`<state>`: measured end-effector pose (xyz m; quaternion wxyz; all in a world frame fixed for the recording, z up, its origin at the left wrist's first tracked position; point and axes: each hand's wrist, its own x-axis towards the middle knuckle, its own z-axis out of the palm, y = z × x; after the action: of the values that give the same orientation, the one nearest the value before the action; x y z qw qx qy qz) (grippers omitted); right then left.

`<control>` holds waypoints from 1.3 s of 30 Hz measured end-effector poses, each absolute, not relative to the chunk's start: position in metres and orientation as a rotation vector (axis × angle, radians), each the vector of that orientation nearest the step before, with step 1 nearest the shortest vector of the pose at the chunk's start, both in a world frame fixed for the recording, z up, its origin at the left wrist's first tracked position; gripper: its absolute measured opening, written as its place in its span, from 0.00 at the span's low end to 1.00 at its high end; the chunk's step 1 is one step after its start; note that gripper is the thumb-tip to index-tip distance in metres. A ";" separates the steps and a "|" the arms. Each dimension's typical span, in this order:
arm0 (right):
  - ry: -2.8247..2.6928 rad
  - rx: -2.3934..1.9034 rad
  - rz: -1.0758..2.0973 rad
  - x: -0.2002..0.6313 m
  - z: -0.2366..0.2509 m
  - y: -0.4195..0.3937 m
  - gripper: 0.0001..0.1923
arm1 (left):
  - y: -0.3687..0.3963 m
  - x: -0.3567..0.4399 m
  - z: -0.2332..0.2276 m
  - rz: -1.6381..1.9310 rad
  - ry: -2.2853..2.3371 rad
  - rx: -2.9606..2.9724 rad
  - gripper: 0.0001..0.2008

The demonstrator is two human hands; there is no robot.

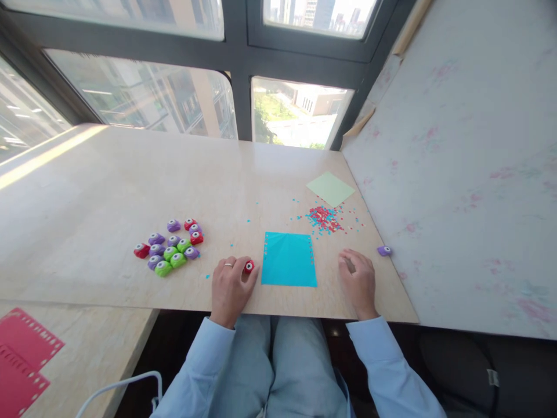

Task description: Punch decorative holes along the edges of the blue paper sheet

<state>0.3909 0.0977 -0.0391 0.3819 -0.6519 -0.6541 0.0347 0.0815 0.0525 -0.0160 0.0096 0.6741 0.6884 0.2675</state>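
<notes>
Head view: low in the centre of the frame, the left hand [229, 288] rests on the table [108, 191], fingers curled around a red punch [249, 266] at its fingertips. Just right of it lies the blue sheet [289, 259], holes along its right edge. The right hand [359, 281] rests loosely curled, holding nothing. A punch cluster [172, 247] sits left; confetti [324, 219] and a green sheet [331, 188] lie upper right.

Pale stone table [108, 191] under dark-framed windows [235, 64] — sunlight streaks its left edge.
</notes>
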 end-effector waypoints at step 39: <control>-1.466 -1.343 1.069 0.364 -0.021 0.087 0.33 | 0.068 0.087 -0.016 0.859 1.849 2.072 0.09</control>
<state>0.3638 0.0871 -0.0213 0.4280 -0.5376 -0.5870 0.4280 0.0872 0.0677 -0.0161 0.1170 0.7079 0.6316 0.2936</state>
